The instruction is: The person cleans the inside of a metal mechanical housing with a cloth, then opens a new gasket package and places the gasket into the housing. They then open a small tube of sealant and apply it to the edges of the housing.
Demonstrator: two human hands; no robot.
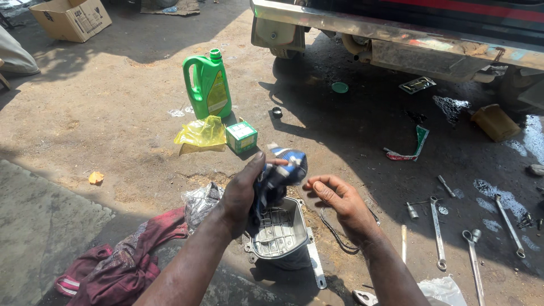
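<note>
My left hand (241,190) grips a crumpled blue and white rag (283,170) and holds it above a grey metal engine cover (277,232) that lies open side up on the dirt ground. My right hand (340,201) hovers just to the right of the rag, palm up, fingers curled loosely and holding nothing. A thin black rubber gasket (331,229) lies on the ground beside the cover, under my right wrist.
A green oil jug (208,85), a yellow plastic bag (201,133) and a small green box (242,137) stand ahead. Several wrenches (436,226) lie at the right. A dark red cloth (122,266) lies at the left. A vehicle's underside (396,34) spans the top.
</note>
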